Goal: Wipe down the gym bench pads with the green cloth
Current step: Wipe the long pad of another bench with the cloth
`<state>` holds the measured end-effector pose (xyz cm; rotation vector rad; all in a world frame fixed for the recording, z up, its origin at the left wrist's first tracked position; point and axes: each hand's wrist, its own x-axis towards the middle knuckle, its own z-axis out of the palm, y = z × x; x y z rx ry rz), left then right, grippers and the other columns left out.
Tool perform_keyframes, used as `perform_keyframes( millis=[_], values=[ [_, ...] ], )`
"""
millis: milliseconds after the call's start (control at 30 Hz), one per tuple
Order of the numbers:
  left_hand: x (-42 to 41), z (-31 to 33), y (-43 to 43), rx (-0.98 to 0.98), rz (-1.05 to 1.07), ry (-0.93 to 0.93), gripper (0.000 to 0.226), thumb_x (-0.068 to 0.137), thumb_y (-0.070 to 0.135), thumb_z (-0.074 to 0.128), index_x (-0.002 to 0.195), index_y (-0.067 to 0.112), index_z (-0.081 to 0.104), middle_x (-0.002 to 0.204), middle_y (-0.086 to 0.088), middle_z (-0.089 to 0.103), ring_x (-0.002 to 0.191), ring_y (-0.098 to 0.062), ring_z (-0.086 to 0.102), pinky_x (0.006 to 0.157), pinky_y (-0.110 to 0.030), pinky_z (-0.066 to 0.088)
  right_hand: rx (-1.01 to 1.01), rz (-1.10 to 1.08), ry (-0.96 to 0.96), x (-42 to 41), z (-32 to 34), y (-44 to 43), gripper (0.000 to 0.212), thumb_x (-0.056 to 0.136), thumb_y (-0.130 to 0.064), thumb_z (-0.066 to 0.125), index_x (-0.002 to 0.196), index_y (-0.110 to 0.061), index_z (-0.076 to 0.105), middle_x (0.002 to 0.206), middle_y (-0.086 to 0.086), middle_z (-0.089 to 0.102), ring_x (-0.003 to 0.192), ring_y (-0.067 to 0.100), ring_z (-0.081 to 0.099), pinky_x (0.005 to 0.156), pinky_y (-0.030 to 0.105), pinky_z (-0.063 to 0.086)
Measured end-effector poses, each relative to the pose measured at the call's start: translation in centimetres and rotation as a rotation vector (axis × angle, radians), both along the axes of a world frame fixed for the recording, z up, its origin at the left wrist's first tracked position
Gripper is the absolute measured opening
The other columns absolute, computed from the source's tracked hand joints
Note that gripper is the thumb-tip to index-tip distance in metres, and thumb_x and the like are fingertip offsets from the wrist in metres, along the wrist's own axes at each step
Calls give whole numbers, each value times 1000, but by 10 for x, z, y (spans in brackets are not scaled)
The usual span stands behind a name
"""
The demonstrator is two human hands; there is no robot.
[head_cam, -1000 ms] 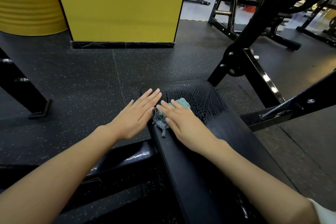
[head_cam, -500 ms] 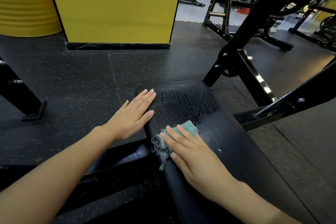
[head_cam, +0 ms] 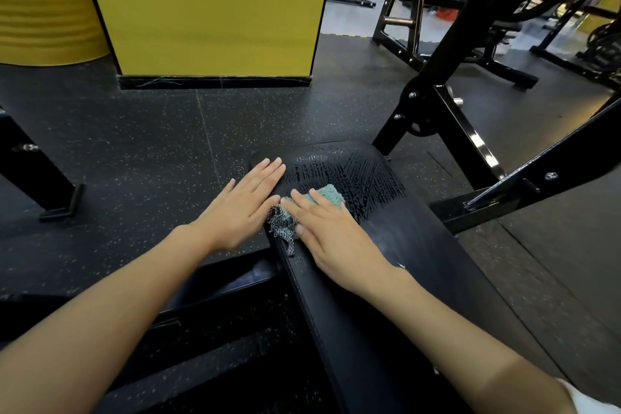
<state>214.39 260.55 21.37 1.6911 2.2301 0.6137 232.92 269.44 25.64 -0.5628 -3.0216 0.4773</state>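
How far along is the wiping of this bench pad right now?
Done: the far end of the bench pad shows wet streaks. In hand: the right hand presses the green cloth flat near the pad's left edge; the left hand rests on the far left corner. Left: the near stretch looks dry, apparently unwiped.

The black bench pad (head_cam: 420,262) is lying flat and stretching away from the camera, its far end glistening with streaky wet marks. The green cloth (head_cam: 331,195) is sitting crumpled on the pad near its left edge, with a frayed dark-and-white corner hanging over that edge.
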Motion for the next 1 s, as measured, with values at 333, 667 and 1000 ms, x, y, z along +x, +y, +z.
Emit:
perform_keyframes(
  millis=[333, 667, 1000],
  values=[
    [3, -1, 0, 21, 15, 20, 82, 83, 68, -4, 158, 35, 0, 159, 29, -14, 142, 12, -22, 121, -45, -3, 11, 10, -20, 55, -2, -19, 62, 92, -51, 5, 153, -42, 18, 160, -24, 9, 149, 1, -4, 116, 30, -3],
    [7, 3, -1, -12, 38, 13, 65, 99, 59, 10, 158, 33, 1, 160, 28, -13, 144, 10, -21, 122, -47, -2, -11, -147, -12, -21, -2, 52, 48, 107, -25, 30, 154, -29, 25, 163, -7, 17, 151, 18, 7, 119, 50, 7],
    [11, 6, -2, -9, 59, -20, 57, 106, 42, 19, 158, 33, 0, 162, 25, -12, 146, 7, -19, 122, -45, -4, -84, -127, 17, 6, -2, 60, 47, 107, -24, 33, 153, -29, 28, 162, -8, 19, 151, 16, 7, 121, 51, 9]
  ],
)
